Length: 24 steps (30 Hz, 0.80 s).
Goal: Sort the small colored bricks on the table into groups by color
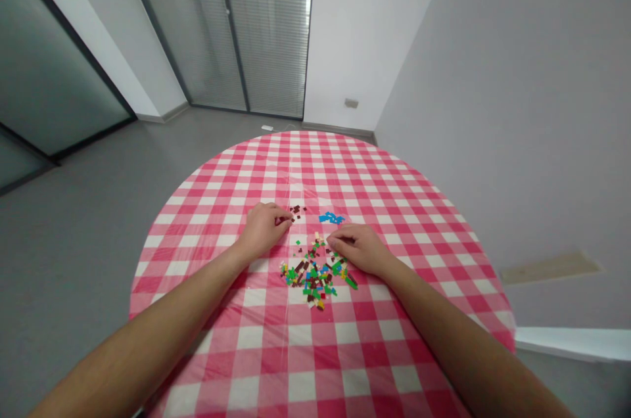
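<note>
My left hand (pixel 265 227) rests at the left of the small group of dark brown toy bricks (pixel 296 209). Its thumb and fingers are pinched together at the group's edge; what they hold, if anything, is too small to make out. My right hand (pixel 362 248) lies at the upper right of a mixed pile of small toy bricks (pixel 313 277), coloured green, brown, blue, yellow, white and red. The right fingers are curled with the tips together, and their contents are hidden. Just beyond that hand sits a cluster of blue bricks (pixel 331 217).
A round table with a red-and-white checked cloth (pixel 315 168) under a shiny clear cover bears everything. Behind it stand glass partitions with blinds (pixel 271 30) and a white wall (pixel 365 30). A small white object (pixel 267 127) lies on the floor past the far edge.
</note>
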{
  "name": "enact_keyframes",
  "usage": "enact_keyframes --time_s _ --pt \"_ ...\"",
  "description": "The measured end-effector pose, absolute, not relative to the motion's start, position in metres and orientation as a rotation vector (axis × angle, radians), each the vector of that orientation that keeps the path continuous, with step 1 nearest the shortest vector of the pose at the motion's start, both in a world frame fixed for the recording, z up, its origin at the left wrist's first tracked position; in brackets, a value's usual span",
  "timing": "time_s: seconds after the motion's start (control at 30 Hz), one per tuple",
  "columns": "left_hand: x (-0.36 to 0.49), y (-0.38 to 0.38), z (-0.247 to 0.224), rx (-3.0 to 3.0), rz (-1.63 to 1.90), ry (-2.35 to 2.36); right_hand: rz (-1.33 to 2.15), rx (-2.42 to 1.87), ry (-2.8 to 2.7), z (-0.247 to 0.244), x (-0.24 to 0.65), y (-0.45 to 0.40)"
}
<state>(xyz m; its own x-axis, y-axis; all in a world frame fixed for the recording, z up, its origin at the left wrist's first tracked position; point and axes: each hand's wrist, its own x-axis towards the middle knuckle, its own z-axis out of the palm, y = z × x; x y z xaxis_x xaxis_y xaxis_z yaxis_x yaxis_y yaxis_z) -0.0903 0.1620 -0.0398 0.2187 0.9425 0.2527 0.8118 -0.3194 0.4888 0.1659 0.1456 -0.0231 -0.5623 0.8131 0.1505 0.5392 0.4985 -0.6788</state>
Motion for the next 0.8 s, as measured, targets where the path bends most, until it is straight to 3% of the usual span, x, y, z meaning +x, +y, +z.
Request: enact_keyframes --time_s 0.8 --pt "-0.0941 0.1520 -0.0352 2.448 0.555 1.614 0.773 -1.103 -2.286 -0.0256 0.1684 0.1478"
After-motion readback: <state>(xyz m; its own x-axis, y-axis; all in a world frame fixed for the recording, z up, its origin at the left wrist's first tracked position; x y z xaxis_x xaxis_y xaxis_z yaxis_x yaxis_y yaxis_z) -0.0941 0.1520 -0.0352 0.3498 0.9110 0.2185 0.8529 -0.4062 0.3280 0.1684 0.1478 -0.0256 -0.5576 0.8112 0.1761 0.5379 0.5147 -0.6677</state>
